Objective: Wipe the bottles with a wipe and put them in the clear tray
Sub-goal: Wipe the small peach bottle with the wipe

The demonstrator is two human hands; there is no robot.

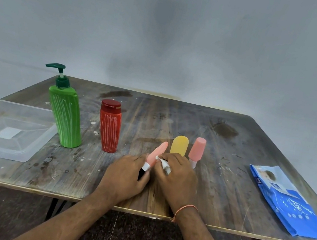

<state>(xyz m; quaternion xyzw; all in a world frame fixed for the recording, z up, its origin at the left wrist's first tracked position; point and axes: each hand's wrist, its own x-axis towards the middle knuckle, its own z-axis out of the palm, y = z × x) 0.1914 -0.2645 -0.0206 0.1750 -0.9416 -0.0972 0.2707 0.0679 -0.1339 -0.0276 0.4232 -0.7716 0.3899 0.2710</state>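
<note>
My left hand (125,177) grips the lower, white-and-black end of a slim pink bottle (156,154), which tilts up and to the right. My right hand (177,176) is closed on a crumpled white wipe (164,164) pressed against that bottle's side. Behind my hands stand a yellow bottle (179,144) and a second pink bottle (197,150). A red bottle (109,127) and a green pump bottle (65,112) stand upright further left, both streaked with white marks. The clear tray (27,151) lies at the left edge of the table with nothing in it.
A blue pack of wipes (287,202) lies flat at the right side of the worn wooden table (216,183). The table's front edge runs just below my wrists. A grey wall stands behind the table.
</note>
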